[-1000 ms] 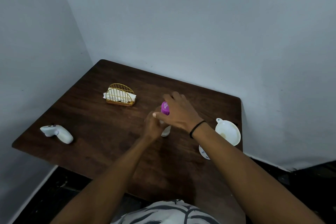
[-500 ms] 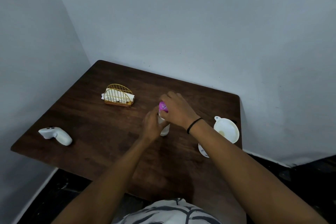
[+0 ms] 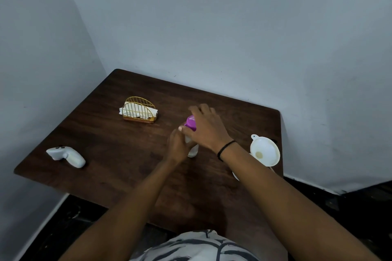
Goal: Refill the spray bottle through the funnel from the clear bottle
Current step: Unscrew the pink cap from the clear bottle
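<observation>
Purple-capped spray bottle (image 3: 192,133), clasped by left hand (image 3: 179,147), may tip mid-table if the cap-gripping right hand (image 3: 209,128) twists hard.

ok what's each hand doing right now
left hand: closed around the spray bottle body
right hand: fingers closed on the purple spray top

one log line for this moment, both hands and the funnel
left hand: grip on spray bottle body | right hand: grip on purple spray head | funnel: on table, untouched
</observation>
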The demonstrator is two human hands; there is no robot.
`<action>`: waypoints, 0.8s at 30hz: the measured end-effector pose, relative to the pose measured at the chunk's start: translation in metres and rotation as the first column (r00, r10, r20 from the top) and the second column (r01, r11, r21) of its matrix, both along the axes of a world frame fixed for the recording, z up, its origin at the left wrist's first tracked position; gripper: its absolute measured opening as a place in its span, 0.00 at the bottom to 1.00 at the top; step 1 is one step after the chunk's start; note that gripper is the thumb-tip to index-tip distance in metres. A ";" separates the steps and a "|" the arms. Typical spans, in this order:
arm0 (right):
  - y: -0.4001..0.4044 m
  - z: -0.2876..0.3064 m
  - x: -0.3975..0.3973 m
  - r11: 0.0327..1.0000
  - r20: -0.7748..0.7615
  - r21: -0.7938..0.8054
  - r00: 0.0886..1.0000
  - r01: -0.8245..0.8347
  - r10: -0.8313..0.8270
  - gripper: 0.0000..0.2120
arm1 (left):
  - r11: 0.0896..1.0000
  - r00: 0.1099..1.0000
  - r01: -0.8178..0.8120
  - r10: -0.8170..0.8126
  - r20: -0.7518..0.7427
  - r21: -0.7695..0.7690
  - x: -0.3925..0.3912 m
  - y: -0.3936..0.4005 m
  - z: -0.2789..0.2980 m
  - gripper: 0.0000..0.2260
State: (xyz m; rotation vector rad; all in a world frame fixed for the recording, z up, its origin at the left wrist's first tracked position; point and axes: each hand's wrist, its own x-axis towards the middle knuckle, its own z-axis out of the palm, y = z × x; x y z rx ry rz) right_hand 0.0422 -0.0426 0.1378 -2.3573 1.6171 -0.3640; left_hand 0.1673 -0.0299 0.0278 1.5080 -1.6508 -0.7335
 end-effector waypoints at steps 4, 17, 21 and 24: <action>-0.005 0.002 -0.001 0.995 -0.026 0.059 0.997 -0.077 0.079 0.20 | 1.000 1.000 -0.003 0.003 0.006 -0.009 0.001 0.001 0.000 0.19; -0.008 0.010 -0.005 0.976 -0.025 0.122 0.983 -0.179 0.183 0.20 | 1.000 1.000 0.014 -0.014 0.004 -0.023 0.000 0.001 0.002 0.22; -0.006 0.011 -0.008 0.960 0.070 0.151 0.971 -0.236 0.227 0.22 | 0.999 1.000 0.031 -0.031 0.000 -0.017 0.001 0.002 0.000 0.25; -0.001 0.009 -0.006 0.989 -0.009 0.111 0.995 -0.102 0.104 0.33 | 1.000 1.000 0.018 -0.017 -0.026 0.016 0.001 0.001 -0.002 0.21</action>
